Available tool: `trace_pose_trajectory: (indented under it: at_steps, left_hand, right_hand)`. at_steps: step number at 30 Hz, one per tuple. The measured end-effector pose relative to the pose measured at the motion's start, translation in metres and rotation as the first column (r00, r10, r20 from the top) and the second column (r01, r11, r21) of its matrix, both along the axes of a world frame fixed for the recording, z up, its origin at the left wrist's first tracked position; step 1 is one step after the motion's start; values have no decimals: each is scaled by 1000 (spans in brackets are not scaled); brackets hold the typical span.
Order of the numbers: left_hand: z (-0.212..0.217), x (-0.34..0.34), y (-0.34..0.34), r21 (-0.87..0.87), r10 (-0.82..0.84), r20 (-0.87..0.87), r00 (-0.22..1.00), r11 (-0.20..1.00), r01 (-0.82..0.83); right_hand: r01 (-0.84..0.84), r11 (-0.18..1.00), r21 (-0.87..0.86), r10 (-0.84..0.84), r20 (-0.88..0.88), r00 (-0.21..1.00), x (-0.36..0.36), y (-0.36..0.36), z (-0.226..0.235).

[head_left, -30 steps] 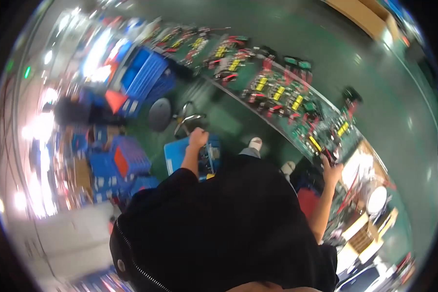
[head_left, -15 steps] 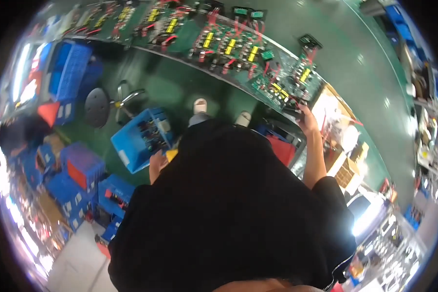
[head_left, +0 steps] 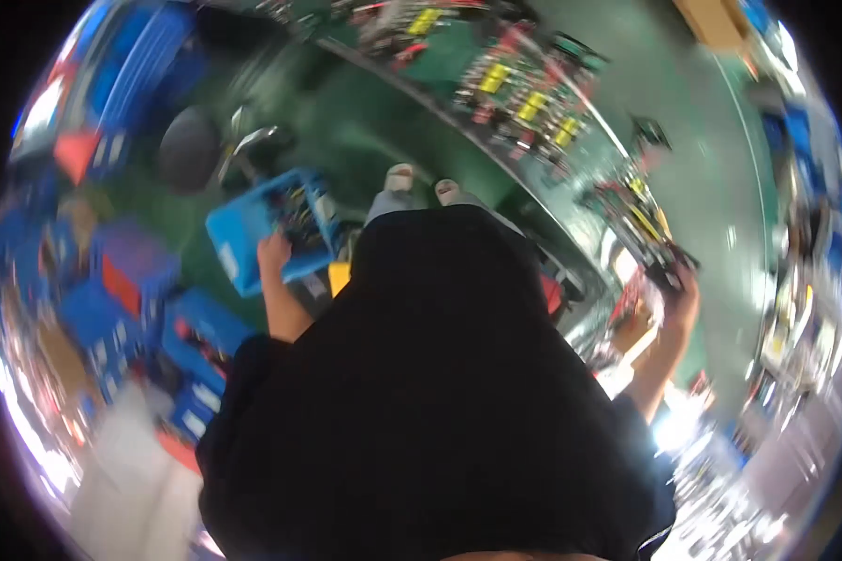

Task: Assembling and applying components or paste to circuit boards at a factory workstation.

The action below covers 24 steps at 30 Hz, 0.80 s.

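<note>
A green floor (head_left: 351, 122) surrounds the table (head_left: 557, 194), whose top carries circuit boards with yellow parts (head_left: 531, 106). At the table's right end, the right hand (head_left: 680, 288) is clamped on the dark end of a long board (head_left: 641, 222). Left of the table, the left hand (head_left: 273, 252) is at a blue bin (head_left: 232, 245); blur hides whether its fingers close on anything. A dark round stool (head_left: 189, 150) also stands left of the table.

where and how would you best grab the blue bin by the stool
Probably by the rims of two opposite walls of the bin, coming down from above on the person's side. It is open-topped and near the left hand, so that side looks easy to reach. Parts lie inside toward its right, so keep fingers on the rims. Blur hides whether the hand touches it.
</note>
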State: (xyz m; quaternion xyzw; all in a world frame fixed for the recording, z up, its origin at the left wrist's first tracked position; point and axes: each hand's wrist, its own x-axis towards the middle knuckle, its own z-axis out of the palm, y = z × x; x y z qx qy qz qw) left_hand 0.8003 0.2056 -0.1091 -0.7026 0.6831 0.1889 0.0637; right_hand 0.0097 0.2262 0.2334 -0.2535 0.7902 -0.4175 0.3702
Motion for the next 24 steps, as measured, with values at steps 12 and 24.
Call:
trace_pose_trajectory:
  at_steps: [12,24]
  left_hand:
    - [72,-160,173,483,963,-151,224,270,-833]
    - [38,-296,328,595,69,-116,-991,-794,-125]
  right_hand:
    - [-627,670,-398,680,-11,733,159,-292,114]
    - [-945,-320,72,919,267,-291,759,-256,-169]
